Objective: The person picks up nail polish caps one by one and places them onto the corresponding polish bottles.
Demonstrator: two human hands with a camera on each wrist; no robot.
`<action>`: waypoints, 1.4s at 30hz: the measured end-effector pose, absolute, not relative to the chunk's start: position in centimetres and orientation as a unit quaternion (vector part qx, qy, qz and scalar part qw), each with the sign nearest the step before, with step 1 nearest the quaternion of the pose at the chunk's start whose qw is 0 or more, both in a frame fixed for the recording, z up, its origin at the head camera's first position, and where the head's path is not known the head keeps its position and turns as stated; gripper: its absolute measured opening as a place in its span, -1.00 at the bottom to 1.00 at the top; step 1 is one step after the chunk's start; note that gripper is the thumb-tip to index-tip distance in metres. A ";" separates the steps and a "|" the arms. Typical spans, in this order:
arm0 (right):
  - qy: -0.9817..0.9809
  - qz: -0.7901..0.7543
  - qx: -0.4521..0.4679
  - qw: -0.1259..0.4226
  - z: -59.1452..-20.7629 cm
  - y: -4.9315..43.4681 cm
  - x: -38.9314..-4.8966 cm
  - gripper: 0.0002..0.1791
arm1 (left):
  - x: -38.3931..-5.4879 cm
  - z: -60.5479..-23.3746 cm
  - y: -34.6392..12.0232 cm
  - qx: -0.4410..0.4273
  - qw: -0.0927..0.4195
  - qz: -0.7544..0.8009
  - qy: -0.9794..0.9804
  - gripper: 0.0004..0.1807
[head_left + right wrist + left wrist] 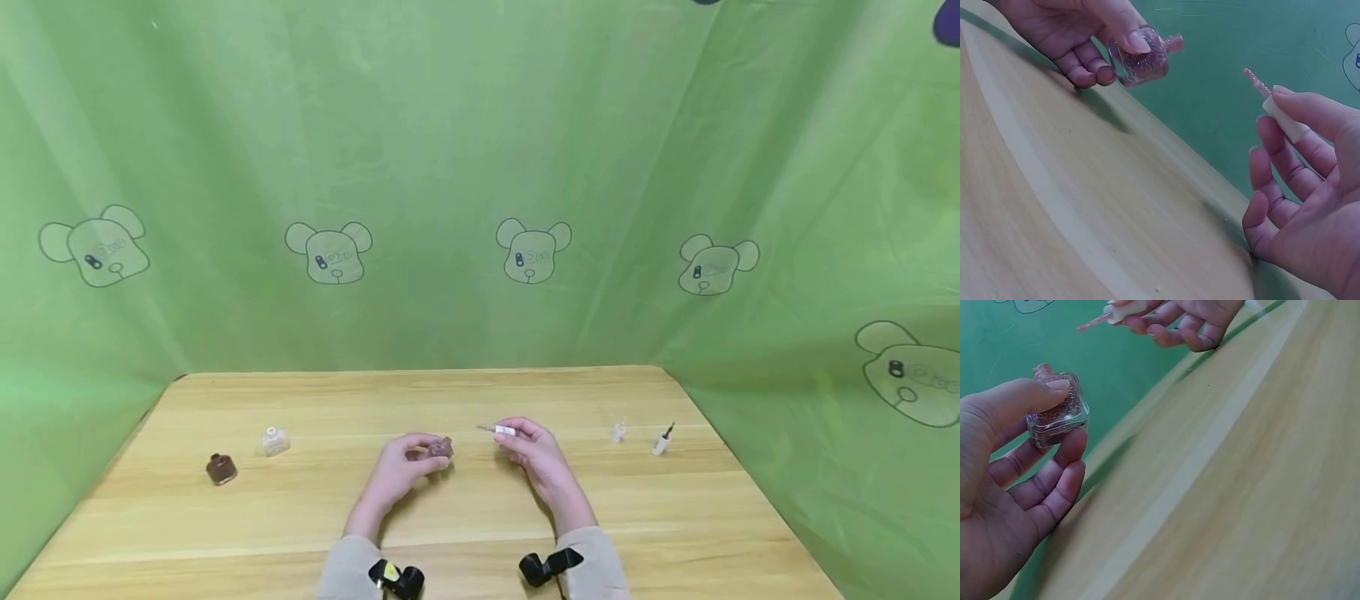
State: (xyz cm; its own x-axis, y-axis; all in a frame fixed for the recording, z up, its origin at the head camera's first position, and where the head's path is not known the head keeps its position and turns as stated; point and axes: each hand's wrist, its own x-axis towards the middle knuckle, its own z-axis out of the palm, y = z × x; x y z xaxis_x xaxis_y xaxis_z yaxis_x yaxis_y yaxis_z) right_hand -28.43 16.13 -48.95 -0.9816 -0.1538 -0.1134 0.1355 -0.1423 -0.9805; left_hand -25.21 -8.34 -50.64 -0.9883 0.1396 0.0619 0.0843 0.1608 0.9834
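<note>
My left hand [405,460] holds a small square glass nail polish bottle [1060,412] with pink glitter polish inside. The thumb presses on its flat face, and its uncapped neck points toward the right hand. Between thumb and fingers, my right hand [538,457] pinches a white nail polish cap [1285,119]. The brush [1256,81] on that cap is coated in pink glitter and points left toward the bottle. A gap separates the brush tip from the bottle neck. Both hands are near the middle of the table.
On the left of the wooden table [300,517] stand an uncapped dark brown bottle [221,469] and an uncapped clear bottle [275,442]. Two white brush caps, one with a dark brush [663,442] and one pale [618,432], stand at right. A green curtain [435,167] hangs behind.
</note>
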 end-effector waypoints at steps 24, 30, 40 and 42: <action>0.750 -0.645 -0.097 0.110 -48.9 14.8 -28.1 -0.57 | -25.3 -50.8 -7.8 0.106 0.014 0.611 0.785 -0.64; 0.750 -0.646 -0.093 0.111 -48.7 14.8 -27.9 -0.57 | -25.3 -50.8 -7.8 0.115 0.024 0.604 0.788 -0.65; 0.752 -0.641 -0.105 0.111 -48.8 14.5 -27.9 -0.62 | -25.5 -50.8 -7.7 0.132 0.023 0.572 0.809 -0.67; 0.753 -0.639 -0.106 0.112 -48.8 14.4 -27.9 -0.63 | -25.5 -50.7 -7.6 0.137 0.024 0.574 0.807 -0.67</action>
